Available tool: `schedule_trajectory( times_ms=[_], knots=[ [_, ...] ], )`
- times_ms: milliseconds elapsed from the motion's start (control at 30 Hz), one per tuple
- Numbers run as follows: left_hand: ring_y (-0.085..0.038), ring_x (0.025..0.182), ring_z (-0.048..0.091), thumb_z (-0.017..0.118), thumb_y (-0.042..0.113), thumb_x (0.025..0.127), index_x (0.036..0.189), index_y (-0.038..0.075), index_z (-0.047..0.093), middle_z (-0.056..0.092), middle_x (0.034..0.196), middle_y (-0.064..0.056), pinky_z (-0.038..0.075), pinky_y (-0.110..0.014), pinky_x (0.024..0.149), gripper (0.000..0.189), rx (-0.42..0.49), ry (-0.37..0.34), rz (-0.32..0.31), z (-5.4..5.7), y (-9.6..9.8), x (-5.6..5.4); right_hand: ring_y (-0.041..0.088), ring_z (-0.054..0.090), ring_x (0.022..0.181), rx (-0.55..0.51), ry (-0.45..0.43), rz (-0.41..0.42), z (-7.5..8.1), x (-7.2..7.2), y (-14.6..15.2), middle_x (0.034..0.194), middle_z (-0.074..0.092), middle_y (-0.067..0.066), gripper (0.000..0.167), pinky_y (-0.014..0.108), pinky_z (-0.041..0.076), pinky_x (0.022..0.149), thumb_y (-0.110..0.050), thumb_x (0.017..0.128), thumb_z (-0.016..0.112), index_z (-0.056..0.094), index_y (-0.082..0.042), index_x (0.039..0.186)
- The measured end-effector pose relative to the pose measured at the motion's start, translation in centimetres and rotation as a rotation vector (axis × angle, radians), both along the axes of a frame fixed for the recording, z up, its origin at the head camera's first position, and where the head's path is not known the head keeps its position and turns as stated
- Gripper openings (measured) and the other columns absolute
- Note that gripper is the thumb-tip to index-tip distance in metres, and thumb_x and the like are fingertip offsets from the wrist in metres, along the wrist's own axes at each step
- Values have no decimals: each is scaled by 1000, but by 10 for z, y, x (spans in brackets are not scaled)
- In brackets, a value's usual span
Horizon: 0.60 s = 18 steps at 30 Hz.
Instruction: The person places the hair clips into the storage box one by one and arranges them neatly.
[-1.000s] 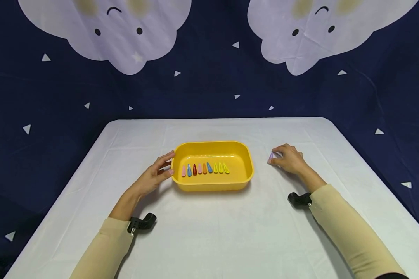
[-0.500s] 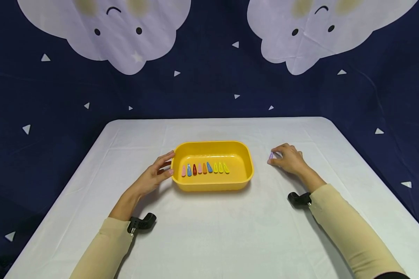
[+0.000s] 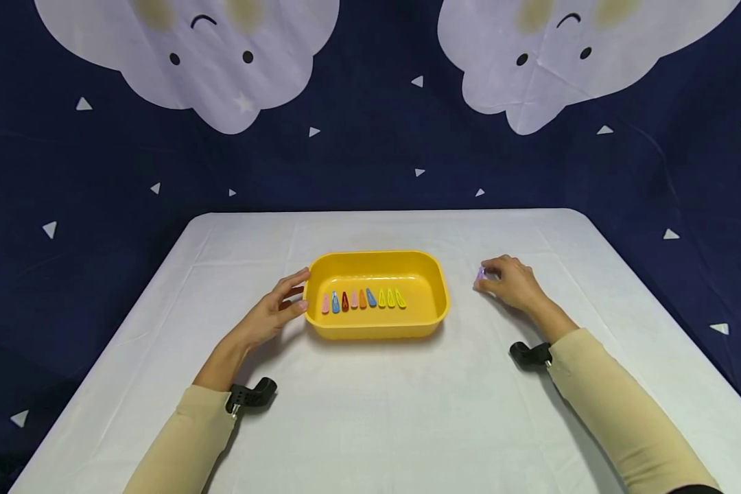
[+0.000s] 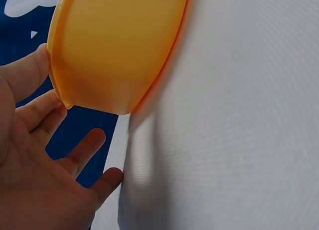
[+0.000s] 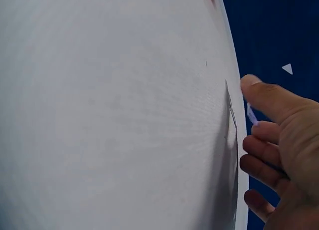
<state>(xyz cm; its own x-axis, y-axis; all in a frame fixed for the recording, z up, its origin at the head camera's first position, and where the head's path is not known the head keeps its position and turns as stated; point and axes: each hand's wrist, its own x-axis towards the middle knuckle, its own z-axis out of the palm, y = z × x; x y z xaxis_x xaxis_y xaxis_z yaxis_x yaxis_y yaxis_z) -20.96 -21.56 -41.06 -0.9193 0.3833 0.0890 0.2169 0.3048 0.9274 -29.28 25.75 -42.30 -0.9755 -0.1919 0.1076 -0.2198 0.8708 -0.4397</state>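
My left hand point(image 3: 268, 317) touches the left end of a yellow plastic basin point(image 3: 377, 331), fingers extended. In the left wrist view the thumb and nearest fingertips meet the basin's rim point(image 4: 54, 60), and the other fingers spread free. Inside the basin lies a row of small snap hair clips: pink, a blue clip point(image 3: 335, 302), a red clip point(image 3: 345, 301), orange, and yellow ones at the right end. Right of the basin, my right hand point(image 3: 511, 283) pinches a light purple hair clip point(image 3: 480, 274) between thumb and index finger, close over the table; the fingers partly hide it.
A white cloth covers the table point(image 3: 370, 412). Behind it hangs a dark blue backdrop point(image 3: 370, 165) with white clouds and small triangles. Each wrist carries a black camera mount point(image 3: 252, 393) near the beige sleeve.
Both hands and the basin hold nearly the same places. The purple clip between the right fingertips looks slightly turned.
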Motion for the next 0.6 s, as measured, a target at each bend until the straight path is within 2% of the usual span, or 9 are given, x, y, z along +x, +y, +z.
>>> schedule_trajectory(
  times_ms=[200,267,467,600],
  knots=[
    [-43,134,32,54,19,96,148,9,29,17,157,-14,31,-57,110,59,-20,41,7,-2,0,1,40,52,116,-82,-23,-4,9,3,-3,125,57,22,56,55,39,101,-34,83,71,56,-2,128],
    [-43,133,32,53,17,96,148,9,29,17,157,-14,32,-56,109,58,-27,46,8,-3,0,1,40,50,119,-96,-24,-2,13,5,-4,127,56,21,58,56,38,102,-37,84,70,56,-3,129],
    [-43,137,29,53,14,97,149,9,28,15,159,-12,27,-58,112,58,-3,5,2,-1,-1,1,39,48,122,-128,-7,7,25,12,-10,128,55,19,60,57,37,103,-44,84,68,56,-6,129],
    [-43,137,28,52,14,97,148,8,28,14,159,-12,26,-58,113,57,3,2,-1,-1,-1,0,37,48,121,-141,11,21,33,16,-16,128,56,16,62,56,38,101,-48,83,68,57,-8,129]
  ],
)
